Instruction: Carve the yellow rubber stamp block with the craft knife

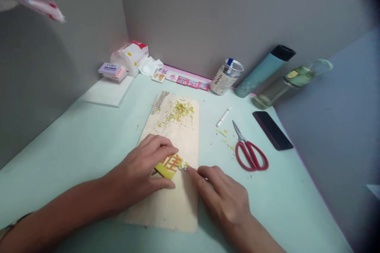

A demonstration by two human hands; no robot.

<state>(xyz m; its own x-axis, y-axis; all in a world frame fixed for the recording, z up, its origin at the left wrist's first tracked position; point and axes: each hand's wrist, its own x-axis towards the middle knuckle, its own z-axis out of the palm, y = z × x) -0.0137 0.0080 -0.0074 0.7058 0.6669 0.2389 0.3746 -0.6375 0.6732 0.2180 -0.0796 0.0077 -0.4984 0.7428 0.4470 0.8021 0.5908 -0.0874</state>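
Note:
My left hand [152,162] grips a yellow carving block [166,170] between thumb and fingers, pressing it on a pale wooden board [178,213]. An orange-red character stands out on the block's top face. In my right hand [222,193] is a slim carving tool [185,168]; only a short metal part shows, its tip at the block's right edge, and the rest is hidden by my fingers. Small yellow shavings lie at that edge. A heap of yellow-green shavings [181,110] covers the far part of the board.
Right of the board are red-handled scissors [251,154], a white pen [223,117] and a dark phone [272,130]. Behind stand a jar [224,81], a teal bottle [261,73], a green bottle [282,85], lettered tiles [192,82] and a tissue pack [130,56]. Walls enclose the table.

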